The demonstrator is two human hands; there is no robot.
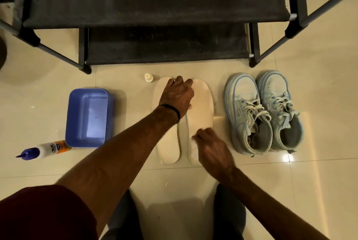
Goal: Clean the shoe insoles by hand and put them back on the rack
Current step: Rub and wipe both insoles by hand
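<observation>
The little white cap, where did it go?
In the head view, the little white cap stands on the floor just left of the insoles' toe ends, in front of the rack.

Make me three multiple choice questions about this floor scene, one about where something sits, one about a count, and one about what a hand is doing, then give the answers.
1. Where does the blue tub sit?
A. Left of the insoles
B. On the rack
C. Right of the sneakers

2. How many sneakers are on the floor?
A. One
B. Two
C. Four

3. What is the left hand doing?
A. Holding the glue bottle
B. Lifting a sneaker
C. Pressing down on the toe ends of the insoles

Answers: 1 A, the tub stands on the tiles left of the two insoles. 2 B, one pale blue pair stands right of the insoles. 3 C, the hand lies spread across both toe ends, while the glue bottle lies untouched near the tub.
</observation>
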